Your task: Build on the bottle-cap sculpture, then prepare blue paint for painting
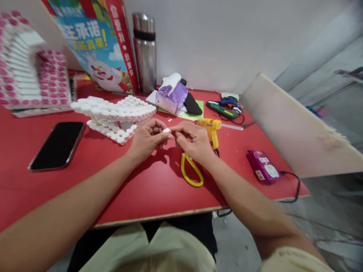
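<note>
Both hands meet above the red table point(141, 189). My left hand point(147, 138) is closed, and its fingertips pinch a small white cap point(167, 130). My right hand point(191, 140) is also closed, with its thumb and forefinger touching the same white cap from the right. Just behind my left hand lies a flat assembly of white caps point(113, 111) glued together in rows. A yellow glue gun point(211, 130) lies behind my right hand, partly hidden by it. Yellow scissor handles point(191, 173) stick out below my right wrist.
A black phone point(58, 145) lies at the left. Pink-and-white cap stacks point(31, 75) stand at the back left, beside a printed carton point(96, 45) and a steel flask point(145, 53). A purple power strip point(263, 166) lies at the right; a pale board point(295, 124) leans beyond.
</note>
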Motion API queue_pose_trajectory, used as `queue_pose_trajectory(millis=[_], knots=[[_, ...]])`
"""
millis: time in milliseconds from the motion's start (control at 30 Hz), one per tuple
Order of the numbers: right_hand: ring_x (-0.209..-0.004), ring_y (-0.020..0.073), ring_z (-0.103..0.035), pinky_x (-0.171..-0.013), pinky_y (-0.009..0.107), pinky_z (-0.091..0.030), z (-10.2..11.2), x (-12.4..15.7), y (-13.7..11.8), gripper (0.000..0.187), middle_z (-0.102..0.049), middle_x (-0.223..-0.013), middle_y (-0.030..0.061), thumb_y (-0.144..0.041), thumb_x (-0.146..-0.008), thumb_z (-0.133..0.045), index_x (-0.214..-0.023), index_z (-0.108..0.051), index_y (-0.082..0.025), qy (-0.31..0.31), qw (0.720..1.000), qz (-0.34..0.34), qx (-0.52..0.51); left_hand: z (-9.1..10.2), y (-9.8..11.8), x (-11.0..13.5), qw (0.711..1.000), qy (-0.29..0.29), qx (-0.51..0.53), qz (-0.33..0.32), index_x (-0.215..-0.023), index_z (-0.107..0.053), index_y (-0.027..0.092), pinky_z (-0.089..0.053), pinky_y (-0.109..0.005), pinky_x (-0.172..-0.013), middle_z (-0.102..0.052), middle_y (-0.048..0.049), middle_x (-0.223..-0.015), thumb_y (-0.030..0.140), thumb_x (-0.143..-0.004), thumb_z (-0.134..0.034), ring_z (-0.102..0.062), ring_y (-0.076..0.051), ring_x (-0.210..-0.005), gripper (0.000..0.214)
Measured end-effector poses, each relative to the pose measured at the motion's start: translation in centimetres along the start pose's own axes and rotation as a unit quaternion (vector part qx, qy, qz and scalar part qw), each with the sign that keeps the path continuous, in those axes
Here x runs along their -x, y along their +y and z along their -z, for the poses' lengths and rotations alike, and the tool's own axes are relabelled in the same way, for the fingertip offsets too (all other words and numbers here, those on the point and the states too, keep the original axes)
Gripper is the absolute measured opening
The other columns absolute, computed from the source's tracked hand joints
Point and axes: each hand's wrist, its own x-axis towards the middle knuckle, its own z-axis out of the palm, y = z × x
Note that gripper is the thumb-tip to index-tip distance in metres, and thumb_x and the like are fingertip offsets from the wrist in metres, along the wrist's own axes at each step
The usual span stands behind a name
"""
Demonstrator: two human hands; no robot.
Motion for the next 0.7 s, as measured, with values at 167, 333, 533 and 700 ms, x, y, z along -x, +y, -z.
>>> queue_pose_trajectory(millis=[167, 333, 533, 700], knots=[[-0.080, 0.0160, -0.066, -0.076, 0.031, -0.055, 0.0, 0.2, 0.4, 0.028, -0.072, -0.090, 0.0057, -0.009, -0.091, -0.051, -0.106, -0.073, -0.018, -0.001, 0.992, 0.107, 0.065, 0.1, 0.0, 0.2, 1.000, 0.006, -0.028, 0.003, -0.078, -0.055, 0.021, -0.036, -0.019, -0.036, -0.063, 0.0055, -0.048, 0.023, -0.067, -0.087, -0.053, -0.010, -0.035, 0.034], [-0.098, 0.0216, -0.070, -0.089, 0.037, -0.059, 0.1, 0.5, 0.7, 0.035, -0.073, -0.106, 0.0099, -0.010, -0.089, -0.052, -0.118, -0.070, -0.019, -0.022, 0.981, 0.135, 0.138, 0.3, -0.1, 0.4, 0.999, 0.010, -0.041, 0.007, -0.079, -0.054, 0.021, -0.033, -0.019, -0.032, -0.065, 0.0040, -0.049, 0.025, -0.070, -0.088, -0.051, -0.010, -0.032, 0.036], [-0.106, 0.0240, -0.072, -0.090, 0.038, -0.060, 0.3, 0.6, 1.2, 0.043, -0.073, -0.119, 0.0154, -0.009, -0.091, -0.050, -0.131, -0.066, -0.015, -0.060, 0.966, 0.160, 0.195, 0.4, -0.2, 0.5, 0.998, 0.021, -0.046, 0.029, -0.081, -0.051, 0.022, -0.032, -0.018, -0.029, -0.066, 0.0035, -0.049, 0.027, -0.069, -0.089, -0.052, -0.011, -0.030, 0.040], [-0.107, 0.0263, -0.071, -0.088, 0.039, -0.061, 0.7, 0.6, 1.4, 0.045, -0.071, -0.123, 0.0178, -0.010, -0.093, -0.050, -0.136, -0.063, -0.013, -0.087, 0.950, 0.180, 0.240, 0.3, 0.0, 0.3, 0.998, 0.022, -0.053, 0.030, -0.082, -0.051, 0.022, -0.033, -0.017, -0.029, -0.066, 0.0036, -0.049, 0.028, -0.069, -0.089, -0.052, -0.011, -0.030, 0.040]])
